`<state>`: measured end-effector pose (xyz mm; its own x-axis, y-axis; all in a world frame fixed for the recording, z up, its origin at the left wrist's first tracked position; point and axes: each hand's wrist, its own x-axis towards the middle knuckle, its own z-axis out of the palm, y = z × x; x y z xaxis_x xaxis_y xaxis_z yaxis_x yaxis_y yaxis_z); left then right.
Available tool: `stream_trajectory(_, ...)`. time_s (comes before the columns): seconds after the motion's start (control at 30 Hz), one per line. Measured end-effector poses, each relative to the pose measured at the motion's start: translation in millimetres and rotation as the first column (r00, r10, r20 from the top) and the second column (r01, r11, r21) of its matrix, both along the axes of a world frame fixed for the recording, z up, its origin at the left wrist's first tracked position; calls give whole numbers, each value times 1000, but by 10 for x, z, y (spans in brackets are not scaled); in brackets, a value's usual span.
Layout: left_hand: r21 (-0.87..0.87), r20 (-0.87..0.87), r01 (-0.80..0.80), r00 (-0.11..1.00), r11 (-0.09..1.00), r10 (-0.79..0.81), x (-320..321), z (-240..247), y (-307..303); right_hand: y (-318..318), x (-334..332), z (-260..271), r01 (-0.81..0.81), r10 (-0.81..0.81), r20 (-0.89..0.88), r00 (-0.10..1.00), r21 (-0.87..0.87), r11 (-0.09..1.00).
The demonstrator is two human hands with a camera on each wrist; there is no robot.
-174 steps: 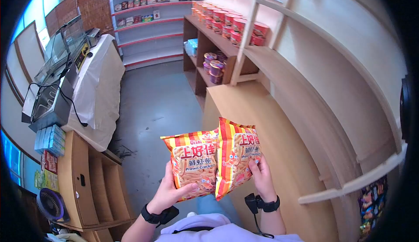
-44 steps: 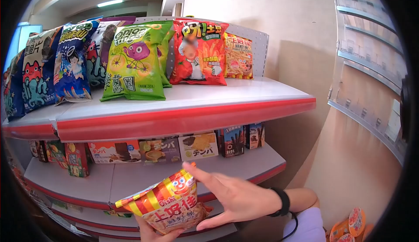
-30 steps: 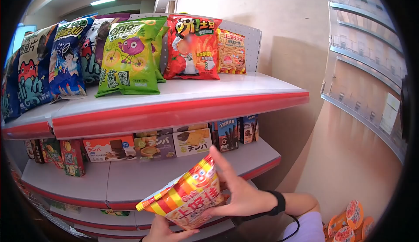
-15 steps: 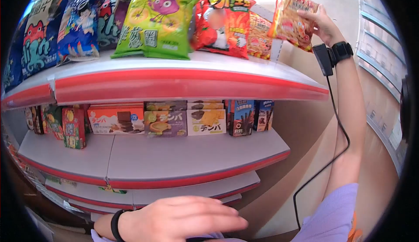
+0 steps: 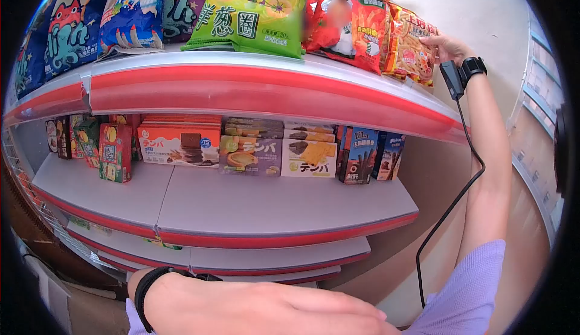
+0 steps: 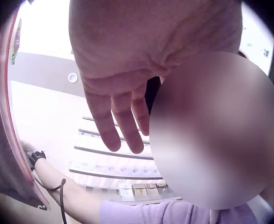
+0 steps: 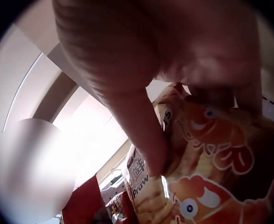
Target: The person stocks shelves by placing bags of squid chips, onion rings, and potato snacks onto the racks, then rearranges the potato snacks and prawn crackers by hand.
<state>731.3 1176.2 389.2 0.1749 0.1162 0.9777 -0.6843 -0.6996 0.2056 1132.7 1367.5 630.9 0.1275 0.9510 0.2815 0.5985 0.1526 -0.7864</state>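
Observation:
At the right end of the top shelf, my right hand (image 5: 453, 51) grips the right edge of a yellow and red prawn cracker bag (image 5: 411, 48). In the right wrist view the thumb presses on the front of the bag (image 7: 197, 163), with the fingers partly hidden behind it. The bag stands beside a red potato snack bag (image 5: 350, 24). My left hand (image 5: 260, 311) is low in front of the shelves, holding nothing; its fingers (image 6: 123, 121) extend loosely in the left wrist view.
The top shelf (image 5: 272, 87) also bears a green onion ring bag (image 5: 248, 12) and several blue bags at the left. Snack boxes (image 5: 181, 148) line the shelf below. A wall rack (image 5: 544, 99) stands at the right, and a black cable (image 5: 447, 208) hangs from the right wrist.
My right hand has moved the cracker bag left and down from the air onto the shelf end, where it covers the similar bag behind. The left hand is nearer the camera.

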Motion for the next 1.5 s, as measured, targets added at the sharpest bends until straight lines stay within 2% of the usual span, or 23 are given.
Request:
stream_trajectory(0.13, 27, -146, -108, 983, 994, 111, -108, 84, 117, 75, -101, -79, -55, 54, -37, 998, -35, 998)
stream_trajectory(0.2, -31, -482, 139, 866, 990, -137, -169, 136, 271, 18, -194, -103, 33, -32, 47, 998, -27, 999)
stream_trajectory(0.27, 124, -454, 2, 889, 992, 55, -164, -108, 382, 13, -226, -60, 46, -39, 80, 996, -83, 996)
stream_trajectory(0.3, 188, -362, 35, 932, 982, 36, -132, -218, 504, 17, -202, -38, 53, -36, 114, 993, -147, 988)
stream_trajectory(0.33, 161, -565, -39, 816, 986, 125, -263, -273, 518, 38, -169, -37, 56, -39, 116, 993, -145, 988)
stream_trajectory(0.37, 29, -488, -53, 871, 998, 60, -253, -607, 546, 35, -145, -28, 67, -53, 109, 993, -134, 989)
stream_trajectory(0.5, -95, -595, -241, 792, 966, 140, -470, -1092, 557, -40, -111, -5, 134, -98, 197, 975, -175, 975)
stream_trajectory(0.53, -90, -595, -231, 793, 969, 134, -555, -1238, 515, -44, -83, 15, 216, -189, 210, 959, -114, 970)
stream_trajectory(0.6, -402, -631, -419, 771, 814, 86, -749, -1530, 406, -143, -84, 27, 341, -331, 240, 913, 1, 940)
stream_trajectory(0.63, -401, -634, -411, 770, 818, 76, -850, -1635, 384, -222, -121, 38, 352, -342, 237, 910, -2, 936)
stream_trajectory(0.7, -383, -655, -537, 732, 752, 190, -1040, -1798, 345, -431, -290, 66, 271, -316, 316, 895, 179, 946)
stream_trajectory(0.77, -422, -673, -555, 722, 717, 163, -1212, -1903, 278, -764, -542, -8, 216, -300, 338, 892, 264, 940)
stream_trajectory(0.83, -562, -683, -563, 729, 605, 43, -1384, -1898, 221, -1159, -851, -141, 141, -394, 388, 833, 541, 829)
stream_trajectory(0.93, -508, -682, -464, 732, 725, -9, -1599, -2060, 307, -2076, -1758, -504, 134, -430, 420, 799, 573, 809)
stream_trajectory(0.97, -501, -691, -425, 721, 754, -52, -1647, -2057, 310, -2207, -1685, -684, 52, -430, 457, 779, 635, 770)
stream_trajectory(1.07, -564, -698, -273, 663, 779, -273, -1724, -2170, 290, -2901, -2210, -1412, 116, -385, 332, 861, 608, 785)
stream_trajectory(1.1, -498, -753, -225, 591, 837, -288, -1748, -2217, 287, -3081, -2337, -1691, 143, -397, 308, 864, 608, 781)
stream_trajectory(1.13, -509, -759, -200, 563, 837, -327, -1733, -2207, 227, -3301, -2446, -1941, 119, -440, 431, 787, 594, 795)
stream_trajectory(1.2, -519, -766, -109, 501, 848, -404, -1691, -2147, 56, -3804, -2678, -2435, 225, -439, 481, 759, 438, 870)
stream_trajectory(1.27, -383, -837, -29, 434, 923, -334, -1645, -2071, -134, -4395, -2906, -2943, 375, -495, 477, 726, 328, 867)
stream_trajectory(1.37, -351, -827, 138, 418, 926, -376, -1453, -2033, -534, -5481, -3347, -3549, 658, -633, 398, 664, 91, 748)
stream_trajectory(1.4, -308, -845, 168, 405, 937, -350, -1399, -1923, -759, -5877, -3540, -3713, 708, -682, 438, 586, 131, 694)
stream_trajectory(1.5, -222, -877, 358, 333, 907, -346, -1265, -1852, -1345, -7056, -4308, -3955, 924, -895, 283, 346, 60, 377)
